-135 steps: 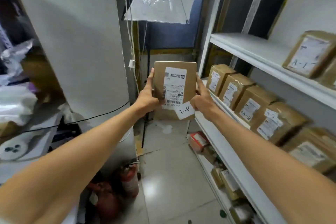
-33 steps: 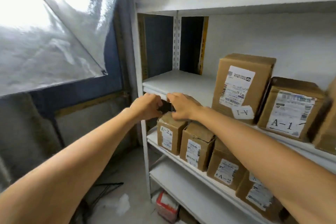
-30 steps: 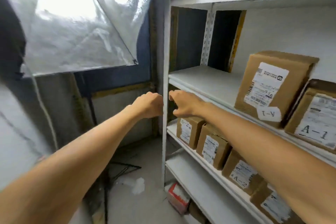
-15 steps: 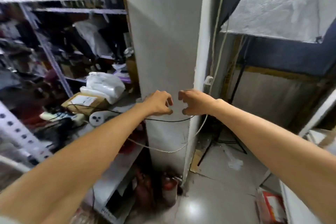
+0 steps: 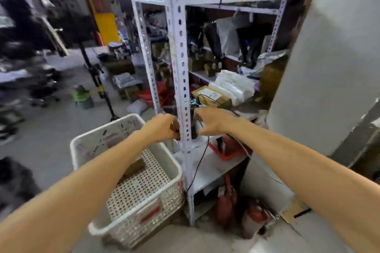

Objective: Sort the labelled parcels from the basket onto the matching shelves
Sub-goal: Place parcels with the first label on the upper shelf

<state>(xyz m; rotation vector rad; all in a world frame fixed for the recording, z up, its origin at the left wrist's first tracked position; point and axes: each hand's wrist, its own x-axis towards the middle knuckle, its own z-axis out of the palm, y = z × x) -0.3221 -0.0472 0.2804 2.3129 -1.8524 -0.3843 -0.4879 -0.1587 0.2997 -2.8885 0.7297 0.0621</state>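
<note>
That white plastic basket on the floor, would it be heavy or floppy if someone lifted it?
Probably light: the basket is thin perforated plastic, and only a brown parcel shows inside, though the left arm hides part. Likely fairly stiff, since its thick rim keeps straight edges. Its broad base suggests it would slide rather than tip.

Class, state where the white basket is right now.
In the head view, the white basket stands on the floor, lower centre-left, beside the metal shelf post and under the left forearm.
</note>
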